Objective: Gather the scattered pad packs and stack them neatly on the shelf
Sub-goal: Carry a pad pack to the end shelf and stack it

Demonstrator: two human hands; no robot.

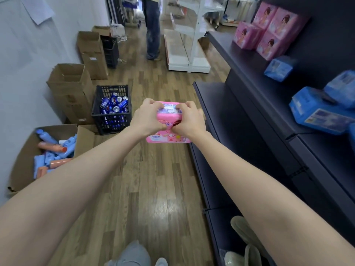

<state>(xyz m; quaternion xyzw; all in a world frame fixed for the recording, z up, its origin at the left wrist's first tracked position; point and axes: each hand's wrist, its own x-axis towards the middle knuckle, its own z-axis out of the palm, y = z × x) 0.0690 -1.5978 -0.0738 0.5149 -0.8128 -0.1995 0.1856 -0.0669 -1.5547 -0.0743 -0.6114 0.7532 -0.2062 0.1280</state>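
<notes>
Left hand: the left hand point(148, 118) curls round the left end of a pink pack point(169, 121), fingers over the top edge, thumb underneath.
Right hand: the right hand point(189, 120) grips the right end the same way, so both hands share one pack.
Pink pack: held out at arm's length above the wood floor point(153, 179), just left of the dark shelf point(240, 60) and not yet over it.
Blue packs: several blue packs point(317, 112) lie loose and askew on the near part of the shelf; one more point(279, 68) sits farther along.
Pink stack: at the far end, pink packs point(269, 29) are piled against the back panel.
Step in hand: it looks like carrying a gathered pack to the shelf.
Next move: it likely calls for swinging the pack right and forward to the pink stack, squaring its edges before letting go.
</notes>
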